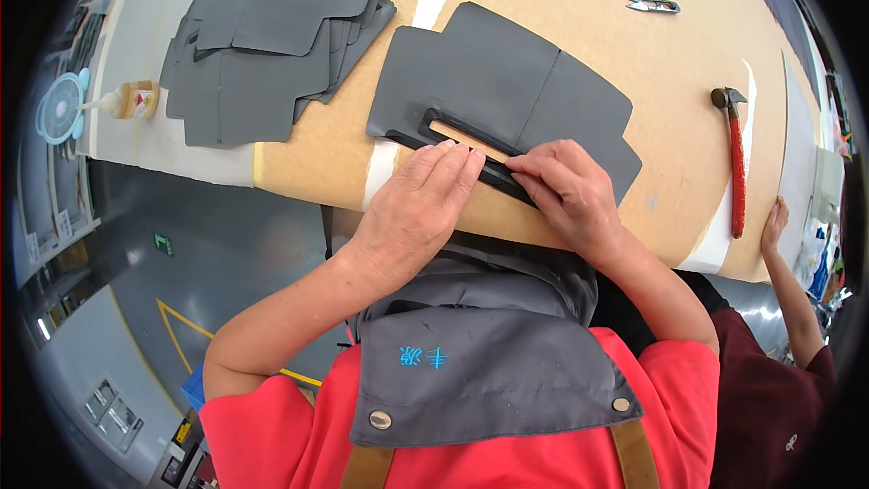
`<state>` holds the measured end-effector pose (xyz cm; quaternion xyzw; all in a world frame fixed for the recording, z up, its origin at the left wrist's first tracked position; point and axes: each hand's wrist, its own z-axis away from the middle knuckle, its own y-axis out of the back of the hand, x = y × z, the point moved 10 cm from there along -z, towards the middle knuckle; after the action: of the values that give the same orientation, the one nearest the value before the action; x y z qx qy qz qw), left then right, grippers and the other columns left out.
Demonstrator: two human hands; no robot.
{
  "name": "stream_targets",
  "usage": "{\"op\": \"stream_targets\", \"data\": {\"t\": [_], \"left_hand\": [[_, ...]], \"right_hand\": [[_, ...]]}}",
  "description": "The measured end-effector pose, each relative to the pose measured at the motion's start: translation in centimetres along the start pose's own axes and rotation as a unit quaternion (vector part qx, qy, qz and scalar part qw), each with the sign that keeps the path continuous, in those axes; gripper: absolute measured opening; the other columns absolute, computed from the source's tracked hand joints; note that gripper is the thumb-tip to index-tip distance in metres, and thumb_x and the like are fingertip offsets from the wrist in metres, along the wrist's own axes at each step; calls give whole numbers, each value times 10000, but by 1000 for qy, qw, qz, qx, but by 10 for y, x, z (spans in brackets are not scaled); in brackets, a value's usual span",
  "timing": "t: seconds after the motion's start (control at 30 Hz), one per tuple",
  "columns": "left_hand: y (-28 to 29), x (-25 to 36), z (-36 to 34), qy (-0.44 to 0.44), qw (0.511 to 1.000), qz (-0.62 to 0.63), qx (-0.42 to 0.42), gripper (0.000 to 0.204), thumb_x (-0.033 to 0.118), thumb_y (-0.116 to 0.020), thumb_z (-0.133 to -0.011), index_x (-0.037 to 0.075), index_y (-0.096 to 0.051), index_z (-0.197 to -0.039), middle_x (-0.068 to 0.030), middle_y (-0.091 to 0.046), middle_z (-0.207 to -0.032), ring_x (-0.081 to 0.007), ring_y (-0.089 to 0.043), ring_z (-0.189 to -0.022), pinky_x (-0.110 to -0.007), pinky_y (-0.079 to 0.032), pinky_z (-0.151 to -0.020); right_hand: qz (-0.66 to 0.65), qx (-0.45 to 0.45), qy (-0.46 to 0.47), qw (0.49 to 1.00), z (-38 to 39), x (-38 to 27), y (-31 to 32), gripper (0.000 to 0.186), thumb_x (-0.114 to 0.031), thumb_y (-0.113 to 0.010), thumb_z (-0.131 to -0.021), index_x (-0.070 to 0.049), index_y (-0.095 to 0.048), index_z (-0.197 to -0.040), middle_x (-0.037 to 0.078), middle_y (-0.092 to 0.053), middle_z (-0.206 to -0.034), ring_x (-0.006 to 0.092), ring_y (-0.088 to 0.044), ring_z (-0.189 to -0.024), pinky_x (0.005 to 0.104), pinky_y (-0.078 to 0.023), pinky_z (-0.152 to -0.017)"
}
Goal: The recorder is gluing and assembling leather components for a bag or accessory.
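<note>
Grey panel (471, 63) first: where is it in the head view?

— On the tan worktop (688, 63), right by the near edge, set at a slant. It has stepped corners, a line running across it, and a long slot (453, 133) bordered in black, with tan showing through.

— And the hands?

— Both are at the near side of it. The left hand (412, 204) has its fingers straight and close together, laid over the black strip (500, 177) along that edge. Its thumb is hidden, so I cannot tell whether it grips. The right hand (575, 195) is narrowed, thumb and forefinger pinching the strip just beyond the slot's right end.

— What lies around them?

— To the left, a loose stack of grey pieces (272, 9), the topmost with black trim too. Left of that stands a bottle (136, 101) of amber stuff with a pale nozzle, beside a light blue round thing (62, 109).

— Over on the right?

— Small snips (652, 4) at the far side, and a hammer (738, 163) with a red handle, well apart from the panel. Past the hammer, a co-worker's hand (774, 225) touches the worktop's edge.
</note>
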<state>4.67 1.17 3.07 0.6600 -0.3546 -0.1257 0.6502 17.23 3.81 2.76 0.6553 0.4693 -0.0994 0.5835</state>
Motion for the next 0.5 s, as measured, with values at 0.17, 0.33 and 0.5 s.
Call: {"op": "stream_targets", "data": {"t": [0.17, 0.33, 0.5], "left_hand": [[-1, -4, -2, 17, 999, 29, -10, 571, -58, -592, -793, 20, -549, -1357, -124, -530, -1252, -292, -527, -1219, -385, -484, -1041], [-1, -3, 1, 3, 999, 39, -24, 579, -54, -598, -786, 41, -564, -1356, -128, -525, -1251, -296, -529, -1214, -392, -482, -1043], [0, 3, 0, -19, 999, 12, -28, 566, -27, -610, -790, 45, -575, -1350, -139, -525, -1250, -304, -528, -1214, -398, -489, -1029]], "right_hand": [[46, -1, 62, 997, 5, -6, 1, 349, 68, -711, -708, -45, -724, -1038, 48, -619, -867, 213, -596, -770, 325, -505, -615], [86, -30, 134, 987, 8, -18, -3, 375, 2, -688, -716, -17, -704, -1091, 78, -601, -941, 219, -592, -804, 318, -528, -645], [112, -50, 176, 977, 9, -27, -6, 369, -42, -681, -723, 22, -683, -1086, 93, -587, -964, 225, -591, -813, 320, -533, -663]]}}
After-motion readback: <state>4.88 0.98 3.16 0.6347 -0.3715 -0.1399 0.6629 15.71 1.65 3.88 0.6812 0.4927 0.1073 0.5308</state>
